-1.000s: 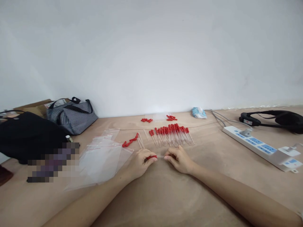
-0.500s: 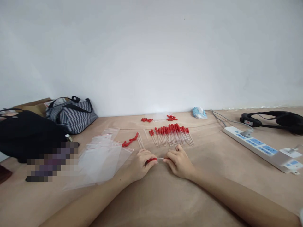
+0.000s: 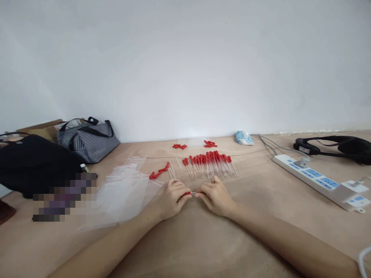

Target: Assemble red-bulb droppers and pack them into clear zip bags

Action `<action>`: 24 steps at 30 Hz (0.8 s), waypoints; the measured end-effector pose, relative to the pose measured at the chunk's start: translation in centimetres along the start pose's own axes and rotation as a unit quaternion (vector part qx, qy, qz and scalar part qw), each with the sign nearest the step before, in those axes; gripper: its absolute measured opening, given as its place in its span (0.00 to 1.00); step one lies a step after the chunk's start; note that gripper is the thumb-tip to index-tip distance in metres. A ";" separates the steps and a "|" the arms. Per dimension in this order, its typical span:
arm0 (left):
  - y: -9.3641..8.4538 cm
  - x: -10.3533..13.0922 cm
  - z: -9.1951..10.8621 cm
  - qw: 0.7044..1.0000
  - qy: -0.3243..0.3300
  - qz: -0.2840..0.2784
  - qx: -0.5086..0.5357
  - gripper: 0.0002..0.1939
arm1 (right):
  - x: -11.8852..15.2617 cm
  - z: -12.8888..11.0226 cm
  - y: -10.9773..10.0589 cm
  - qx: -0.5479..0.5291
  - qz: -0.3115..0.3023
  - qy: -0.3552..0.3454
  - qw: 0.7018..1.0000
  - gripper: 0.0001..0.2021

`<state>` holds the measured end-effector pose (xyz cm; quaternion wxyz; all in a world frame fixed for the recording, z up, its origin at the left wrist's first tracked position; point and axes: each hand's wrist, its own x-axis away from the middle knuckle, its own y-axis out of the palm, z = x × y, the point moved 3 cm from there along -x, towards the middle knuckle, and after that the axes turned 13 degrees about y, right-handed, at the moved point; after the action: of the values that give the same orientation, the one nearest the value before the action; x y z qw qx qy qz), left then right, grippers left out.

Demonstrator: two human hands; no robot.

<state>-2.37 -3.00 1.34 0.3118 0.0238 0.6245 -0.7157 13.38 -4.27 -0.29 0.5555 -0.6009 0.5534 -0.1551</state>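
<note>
My left hand (image 3: pixel 174 199) is closed around a red rubber dropper bulb (image 3: pixel 188 194), with only part of it showing at the fingertips. Pinched in my right hand (image 3: pixel 214 195) is a thin clear dropper tube (image 3: pixel 194 193); its far end is hidden by the fingers. The tube and bulb meet in line between the two hands. Just beyond them lies a row of droppers with red bulbs (image 3: pixel 210 159). Loose red bulbs (image 3: pixel 159 172) and a few bare clear tubes (image 3: pixel 172 170) lie past my left hand.
Clear zip bags (image 3: pixel 124 197) are spread at the left, near a striped bag (image 3: pixel 89 141) and a black bag (image 3: pixel 34 164). More red bulbs (image 3: pixel 180 146) lie by the wall. At right are a power strip (image 3: pixel 313 177), a black headset (image 3: pixel 333 148) and a blue-white packet (image 3: pixel 244 138).
My right hand has moved slightly left, closer to my left hand. Less of the clear tube shows between them, and my fingers cover more of the red bulb.
</note>
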 end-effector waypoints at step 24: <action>-4.6 3.5 -9.3 0.912 -0.372 0.037 -0.167 0.12 | -8.4 1.5 2.8 0.045 0.017 0.329 0.943 0.07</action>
<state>-10.73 4.12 1.87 0.5474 -0.2738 0.5718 -0.5463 10.37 4.17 0.42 0.3709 -0.4816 0.7079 -0.3598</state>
